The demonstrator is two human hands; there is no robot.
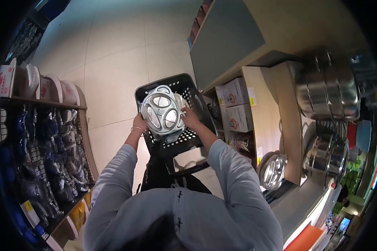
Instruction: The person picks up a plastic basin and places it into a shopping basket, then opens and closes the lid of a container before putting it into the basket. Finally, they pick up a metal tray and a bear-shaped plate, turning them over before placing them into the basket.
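Note:
A round silver divided tray (162, 109), apparently the top of a stack, is held over a black shopping basket (191, 79). My left hand (140, 122) grips its left rim, with a bracelet at the wrist. On the opposite side, my right hand (190, 118) has its fingers closed on the rim. Beneath the tray are more pieces, partly hidden by it, and a pale item (179, 100) shows at its right. The perforated basket wall surrounds them.
Shelves at the right hold boxes (237, 119), another divided metal tray (274, 171) and large steel pots (329, 90). On the left, a rack (88, 142) carries packaged goods and white-and-pink packages (50, 87). Tiled floor (113, 62) lies beyond the basket.

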